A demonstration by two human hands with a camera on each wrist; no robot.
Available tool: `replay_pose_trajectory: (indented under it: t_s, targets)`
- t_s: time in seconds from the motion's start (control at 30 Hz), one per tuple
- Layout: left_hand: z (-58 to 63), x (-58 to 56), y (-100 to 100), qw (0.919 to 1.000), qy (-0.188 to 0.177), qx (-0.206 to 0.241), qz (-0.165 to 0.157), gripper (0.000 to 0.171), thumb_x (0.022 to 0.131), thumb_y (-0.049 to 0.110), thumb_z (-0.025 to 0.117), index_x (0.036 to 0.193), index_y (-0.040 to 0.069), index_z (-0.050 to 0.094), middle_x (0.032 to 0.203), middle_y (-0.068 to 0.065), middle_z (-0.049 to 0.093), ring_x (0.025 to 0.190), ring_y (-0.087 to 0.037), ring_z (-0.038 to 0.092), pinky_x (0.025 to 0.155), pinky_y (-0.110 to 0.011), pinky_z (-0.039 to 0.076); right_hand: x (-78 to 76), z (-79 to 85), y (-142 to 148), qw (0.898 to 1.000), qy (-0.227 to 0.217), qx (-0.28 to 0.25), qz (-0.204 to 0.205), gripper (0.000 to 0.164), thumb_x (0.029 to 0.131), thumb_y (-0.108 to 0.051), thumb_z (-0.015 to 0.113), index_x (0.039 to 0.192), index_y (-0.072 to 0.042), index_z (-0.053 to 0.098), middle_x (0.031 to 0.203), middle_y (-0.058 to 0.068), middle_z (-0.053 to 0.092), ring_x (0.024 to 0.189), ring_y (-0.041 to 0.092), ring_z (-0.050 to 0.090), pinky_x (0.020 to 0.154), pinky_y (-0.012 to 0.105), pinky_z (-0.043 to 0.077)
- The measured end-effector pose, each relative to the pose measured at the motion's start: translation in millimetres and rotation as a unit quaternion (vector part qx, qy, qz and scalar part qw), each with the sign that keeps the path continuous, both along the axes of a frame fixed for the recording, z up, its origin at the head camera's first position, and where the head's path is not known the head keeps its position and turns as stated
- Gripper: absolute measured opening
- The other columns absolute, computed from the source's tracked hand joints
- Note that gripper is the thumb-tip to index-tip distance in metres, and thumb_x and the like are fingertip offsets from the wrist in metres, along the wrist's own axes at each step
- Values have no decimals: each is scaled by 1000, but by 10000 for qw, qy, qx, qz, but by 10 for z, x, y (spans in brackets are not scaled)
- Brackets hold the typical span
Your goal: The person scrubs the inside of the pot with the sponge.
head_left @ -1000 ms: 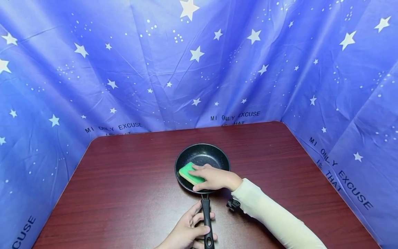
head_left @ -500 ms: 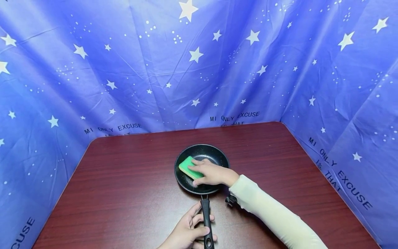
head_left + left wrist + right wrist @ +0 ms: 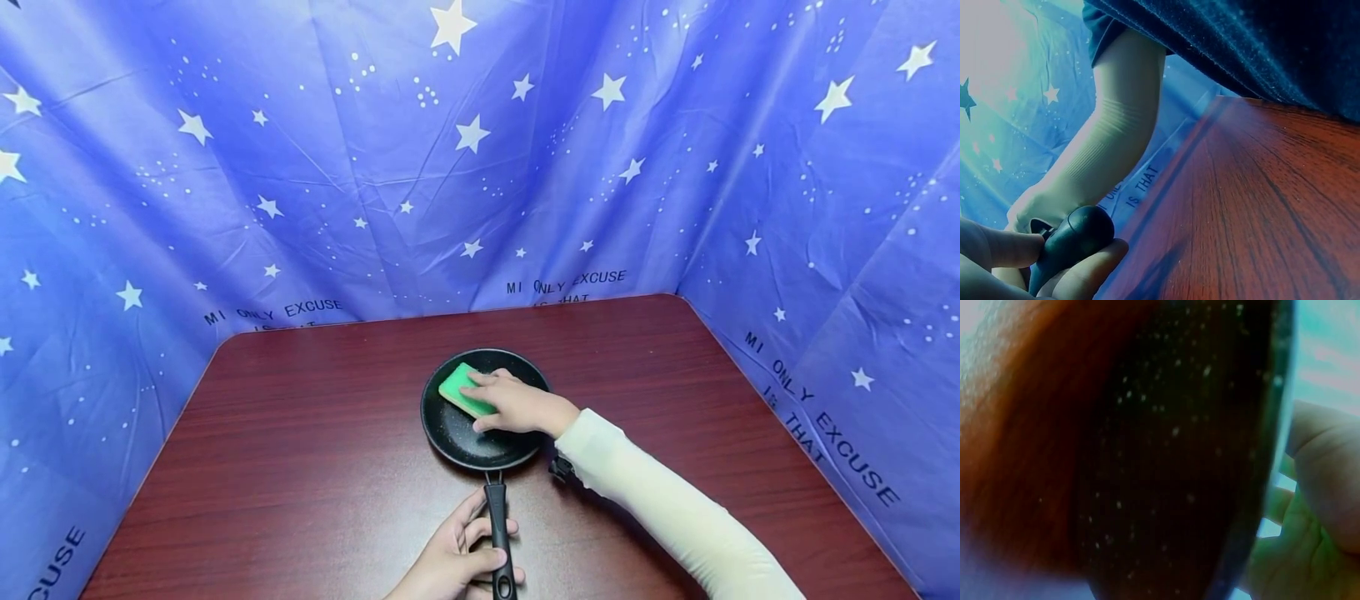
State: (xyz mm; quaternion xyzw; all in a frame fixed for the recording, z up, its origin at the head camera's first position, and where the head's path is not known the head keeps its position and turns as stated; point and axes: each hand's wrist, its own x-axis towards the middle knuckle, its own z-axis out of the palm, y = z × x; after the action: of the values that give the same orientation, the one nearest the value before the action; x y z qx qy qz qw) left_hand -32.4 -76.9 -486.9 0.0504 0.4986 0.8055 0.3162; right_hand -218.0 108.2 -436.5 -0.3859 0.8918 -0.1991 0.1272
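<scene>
A black speckled frying pan [image 3: 461, 442] is in the middle of the table, its handle pointing toward me. My left hand [image 3: 446, 554] grips the handle, thumb on top and fingers passing behind it; the left wrist view shows the rounded handle end [image 3: 1088, 231] between thumb and finger. Inside the pan, my right hand [image 3: 521, 407] holds a green and yellow sponge [image 3: 459, 385] against the surface, fingers over the green face and thumb by its near edge. In the right wrist view the pan's outer wall [image 3: 1166, 462] hides the sponge; part of the right hand [image 3: 1329, 481] shows beyond the rim.
The dark red wooden table [image 3: 300, 433] extends around the pan. A blue star-patterned curtain [image 3: 375, 167] hangs behind and along both sides. A small black device [image 3: 561, 468] sits under the right wrist, beside the cream sleeve [image 3: 652, 492].
The right hand has slid the sponge across the pan, away from me toward its far side. The left hand stays on the handle and the pan has hardly moved.
</scene>
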Motion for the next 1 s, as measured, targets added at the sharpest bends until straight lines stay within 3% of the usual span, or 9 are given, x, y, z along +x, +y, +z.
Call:
replay_pose_trajectory:
  t_s: [0.17, 0.3, 0.5, 0.7, 0.87, 1.0]
  targets:
    - [-5, 1, 2, 10000, -20, 19, 5, 95, 97, -4, 65, 167, 0, 1, 137, -18, 61, 96, -34, 76, 79, -46, 65, -41, 13, 44, 9997, 215, 87, 56, 64, 100, -25, 74, 156, -4, 51, 168, 23, 31, 140, 43, 43, 117, 54, 40]
    - [-11, 3, 6, 10000, -5, 14, 21, 95, 96, -4, 65, 167, 0, 1, 137, -17, 61, 95, -34, 76, 78, -48, 65, -69, 27, 77, 9961, 747, 417, 215, 60, 98, -21, 76, 152, -5, 56, 165, 21, 37, 142, 45, 43, 116, 59, 40]
    - [-23, 2, 12, 10000, 23, -6, 21, 93, 96, -4, 65, 167, 1, 4, 136, -17, 61, 95, -33, 76, 78, -48, 65, -85, 28, 99, 9826, 1433, 1060, 521, 57, 97, -19, 77, 150, -7, 59, 161, 14, 47, 153, 37, 37, 114, 61, 44]
    - [-24, 2, 23, 10000, -25, -20, 84, 92, 96, -5, 64, 168, 4, 7, 135, -16, 62, 95, -34, 76, 79, -50, 65, -119, 12, 106, 9731, 1634, 1489, 646, 57, 100, -17, 74, 153, -13, 57, 163, 8, 46, 155, 29, 35, 113, 65, 43]
    - [-21, 4, 30, 9999, -18, -20, 116, 93, 96, -5, 64, 168, 4, 7, 132, -15, 62, 93, -33, 77, 77, -50, 65, -153, 10, 128, 9576, 2018, 1925, 725, 58, 99, -16, 74, 154, -16, 57, 164, 5, 46, 155, 27, 35, 114, 68, 40]
    - [-22, 11, 33, 9999, -12, 5, 135, 93, 96, -5, 64, 168, 4, 6, 131, -14, 62, 93, -32, 77, 76, -48, 65, -158, 44, 177, 9533, 2124, 2041, 665, 57, 98, -13, 74, 153, -16, 58, 163, 6, 47, 155, 27, 35, 114, 69, 40]
